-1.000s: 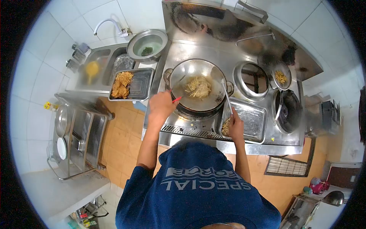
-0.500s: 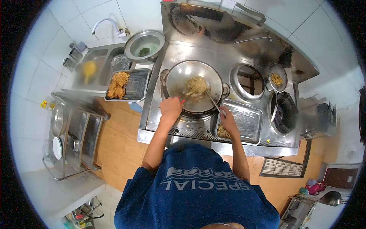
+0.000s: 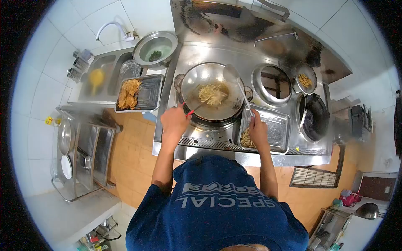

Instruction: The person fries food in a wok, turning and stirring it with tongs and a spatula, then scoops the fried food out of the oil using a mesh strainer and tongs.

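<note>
My left hand (image 3: 175, 124) is closed at the near left of the wok (image 3: 197, 77), around what look like red-handled tongs (image 3: 190, 113), whose thin metal arms reach over the wok. Pale strips of food (image 3: 212, 95) lie heaped in the middle of the wok. My right hand (image 3: 258, 129) grips the long handle of a metal wok spatula (image 3: 231, 73). The spatula's head is raised at the wok's far right rim, apart from the food. Below my right hand, a metal tray (image 3: 274, 145) holds more strips (image 3: 247, 138) at its left end.
Left of the stove are a tray of fried food (image 3: 129, 93), a metal basin (image 3: 138, 52) with greens in water, and a sink (image 3: 100, 81). On the right are an open burner ring (image 3: 258, 83), a strainer (image 3: 309, 71) with strips, and a dark pan (image 3: 317, 121).
The spatula has lifted out of the food towards the wok's far right rim, my right hand shifting slightly right. My left hand has drawn left, and the food sits in a looser heap.
</note>
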A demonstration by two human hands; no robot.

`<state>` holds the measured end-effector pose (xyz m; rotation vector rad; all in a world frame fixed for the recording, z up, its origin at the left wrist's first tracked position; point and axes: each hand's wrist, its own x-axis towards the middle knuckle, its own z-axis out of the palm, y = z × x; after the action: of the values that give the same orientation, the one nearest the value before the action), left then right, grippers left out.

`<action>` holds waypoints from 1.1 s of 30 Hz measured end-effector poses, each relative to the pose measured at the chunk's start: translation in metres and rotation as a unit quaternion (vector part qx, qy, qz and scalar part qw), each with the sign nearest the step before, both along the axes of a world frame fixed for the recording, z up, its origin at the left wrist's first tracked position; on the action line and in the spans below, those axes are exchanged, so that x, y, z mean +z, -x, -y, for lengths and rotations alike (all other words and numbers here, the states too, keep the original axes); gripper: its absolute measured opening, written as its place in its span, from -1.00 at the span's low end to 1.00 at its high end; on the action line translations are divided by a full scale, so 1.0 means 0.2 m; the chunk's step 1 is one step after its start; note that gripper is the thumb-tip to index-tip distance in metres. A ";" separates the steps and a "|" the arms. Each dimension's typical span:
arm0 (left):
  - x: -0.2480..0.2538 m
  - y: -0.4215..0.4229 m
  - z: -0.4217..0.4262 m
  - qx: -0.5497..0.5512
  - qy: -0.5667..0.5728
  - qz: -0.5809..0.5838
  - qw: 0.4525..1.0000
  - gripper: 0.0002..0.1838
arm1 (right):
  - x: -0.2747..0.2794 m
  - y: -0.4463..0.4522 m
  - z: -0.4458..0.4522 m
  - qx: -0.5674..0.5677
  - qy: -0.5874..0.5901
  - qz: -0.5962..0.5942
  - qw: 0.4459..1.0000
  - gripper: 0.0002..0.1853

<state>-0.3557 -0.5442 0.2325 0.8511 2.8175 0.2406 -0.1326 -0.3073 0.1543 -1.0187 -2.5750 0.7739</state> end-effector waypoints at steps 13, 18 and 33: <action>-0.22 -0.01 -0.02 0.003 0.030 0.018 0.999 -0.46 | -0.21 -0.05 -0.05 0.075 0.171 -0.024 0.982 -0.73; -0.18 -0.01 0.03 0.022 0.005 0.013 1.000 -0.46 | -0.29 -0.17 -0.04 0.062 0.082 -0.069 0.992 -0.78; -0.17 -0.01 -0.05 0.032 -0.015 -0.044 0.998 -0.46 | 0.05 -0.06 -0.13 -0.008 -0.155 0.196 0.968 -0.63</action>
<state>-0.3541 -0.5337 0.1990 0.7967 2.9329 0.2625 -0.1212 -0.2805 0.1651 -1.1817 -2.8823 0.1586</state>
